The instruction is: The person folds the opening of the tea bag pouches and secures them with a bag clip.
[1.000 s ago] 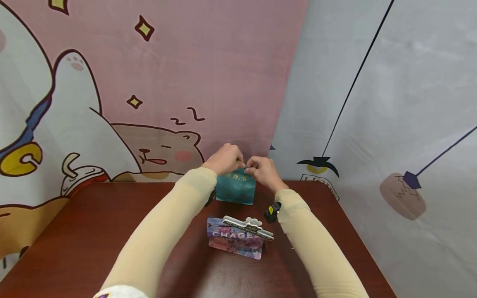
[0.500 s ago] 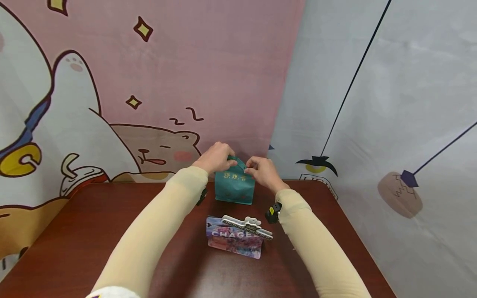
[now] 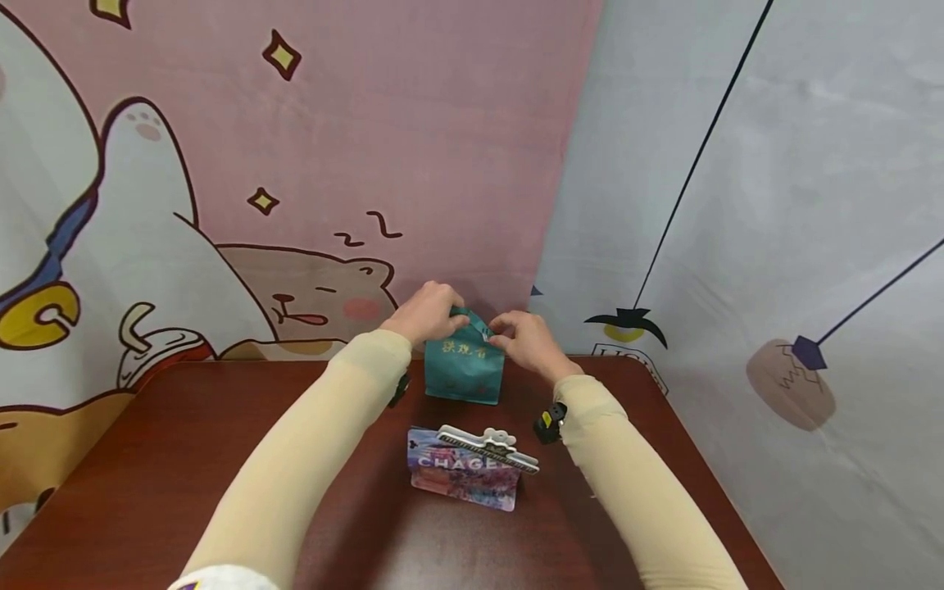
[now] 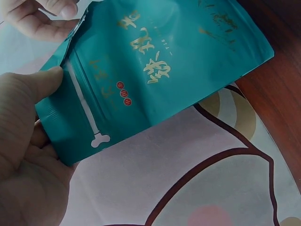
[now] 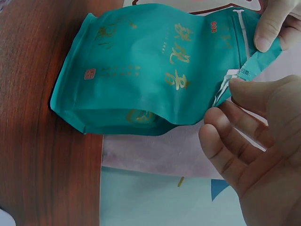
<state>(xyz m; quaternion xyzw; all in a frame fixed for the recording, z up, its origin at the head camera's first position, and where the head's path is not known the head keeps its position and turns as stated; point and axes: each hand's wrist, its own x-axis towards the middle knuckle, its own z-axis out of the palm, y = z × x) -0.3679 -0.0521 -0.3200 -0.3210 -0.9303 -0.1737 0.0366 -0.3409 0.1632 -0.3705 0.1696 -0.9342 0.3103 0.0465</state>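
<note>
1. The teal pouch (image 3: 465, 367) stood upright on the worktop (image 3: 221, 459) near its far edge, just in front of the cartoon backdrop (image 3: 295, 164).
2. Its top looked partly parted at one corner, where a torn or folded flap stuck out; the white zip strip (image 4: 84, 106) still ran across below it, so I judged the opening only begun.
3. The left hand (image 3: 426, 311) pinched one top corner, thumb on the front face.
4. The right hand (image 3: 525, 340) pinched the other corner's flap between thumb and forefinger, its other fingers loosely spread.
5. A pink pouch (image 3: 466, 478) with a white clip (image 3: 490, 447) lay nearer, untouched.
</note>
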